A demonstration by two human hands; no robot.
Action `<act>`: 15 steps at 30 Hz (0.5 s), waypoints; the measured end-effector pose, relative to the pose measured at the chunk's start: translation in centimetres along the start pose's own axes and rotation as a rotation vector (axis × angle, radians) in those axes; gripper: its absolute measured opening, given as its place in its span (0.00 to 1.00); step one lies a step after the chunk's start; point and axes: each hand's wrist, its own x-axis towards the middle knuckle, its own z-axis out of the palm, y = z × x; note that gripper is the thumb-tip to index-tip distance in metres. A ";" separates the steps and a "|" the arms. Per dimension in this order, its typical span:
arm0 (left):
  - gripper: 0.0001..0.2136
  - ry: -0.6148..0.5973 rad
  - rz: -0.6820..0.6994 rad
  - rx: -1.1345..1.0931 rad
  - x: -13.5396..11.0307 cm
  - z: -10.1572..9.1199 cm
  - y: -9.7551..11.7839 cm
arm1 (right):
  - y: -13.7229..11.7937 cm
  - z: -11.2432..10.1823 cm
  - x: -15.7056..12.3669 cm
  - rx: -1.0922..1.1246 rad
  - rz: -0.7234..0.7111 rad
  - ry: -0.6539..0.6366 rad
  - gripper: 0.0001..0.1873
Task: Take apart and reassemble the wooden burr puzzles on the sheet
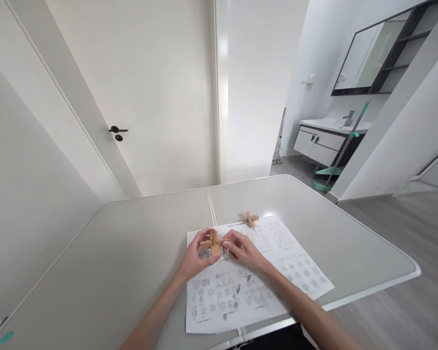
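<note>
Between my two hands is a wooden burr puzzle (215,244) made of crossing light-brown blocks, held just above a printed sheet. My left hand (196,257) grips its body, thumb at the lower front and fingers behind. My right hand (243,250) pinches a thin wooden stick (224,240) that joins the puzzle's right side; whether it is seated inside or only touching I cannot tell. The white instruction sheet (237,291), covered in small diagrams, lies beneath both hands. At the sheet's upper edge rests a second wooden cross-shaped puzzle (250,219).
The pale folding table (131,272) has a seam down its middle and a metal rim. Beyond its far edge are a closed door (160,97) and a white wall. Back right, a sink cabinet (319,141) stands near a green dustpan (323,184).
</note>
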 end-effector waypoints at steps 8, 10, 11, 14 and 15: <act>0.30 0.011 -0.002 -0.018 0.0 0.1 -0.5 | 0.6 0.3 0.0 -0.097 0.007 0.066 0.19; 0.30 0.013 -0.006 -0.011 0.0 0.1 -0.4 | 0.7 0.4 0.0 -0.125 -0.010 0.086 0.19; 0.30 0.015 -0.004 -0.006 0.0 0.1 -0.4 | 0.8 0.4 0.0 -0.138 -0.017 0.093 0.19; 0.30 0.023 0.000 0.004 0.0 0.2 -0.2 | 0.8 0.6 0.0 -0.195 -0.027 0.118 0.19; 0.31 0.026 0.001 0.005 0.0 0.2 -0.2 | 0.8 0.6 0.0 -0.221 -0.033 0.127 0.19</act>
